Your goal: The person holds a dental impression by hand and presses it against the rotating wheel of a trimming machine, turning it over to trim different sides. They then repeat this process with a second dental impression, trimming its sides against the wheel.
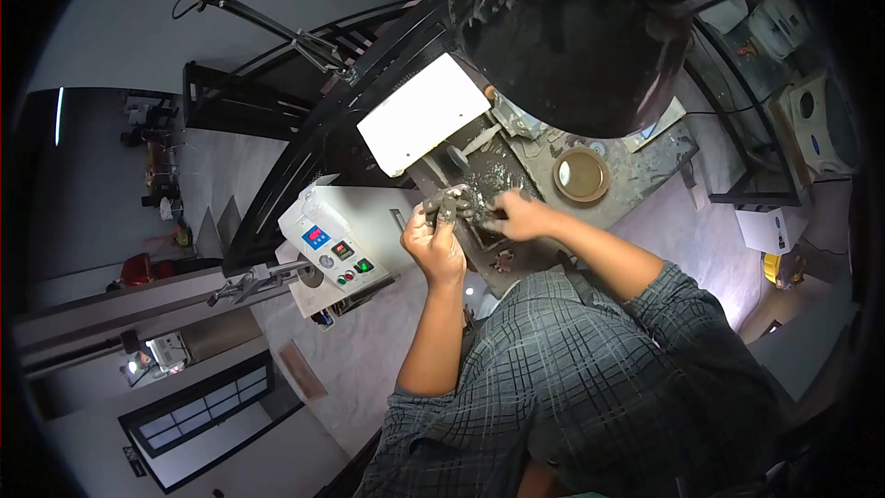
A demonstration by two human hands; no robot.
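We see the person's left hand (433,244) raised from the wrist, its fingers (441,212) clenched around a small dark, slurry-coated lump (452,201). The lump is held just above the wet, blackened working area of the machine, below the white rectangular cover plate (424,111). We judge it is kept there so that drips fall back onto the dirty surface and not onto the clean floor.

The right hand (524,217) comes in from the other side and meets the lump at its far end. Its fingers are curled, but we cannot tell whether they pinch the lump, grip a tool or only steady it, because grime and shadow hide the tips. The two hands close together suggest one holds while the other guides.

Beside the right hand, a round brown shallow bowl (581,173) sits on the stained grey tabletop (645,166), near enough, we think, to reach without shifting. To the left of the left hand stands a white control box with a blue display and red and green switches (334,249), angled toward the person so the switches face them. A large glossy black dome lampshade (572,28) hangs over the work, probably to throw light on the hands.
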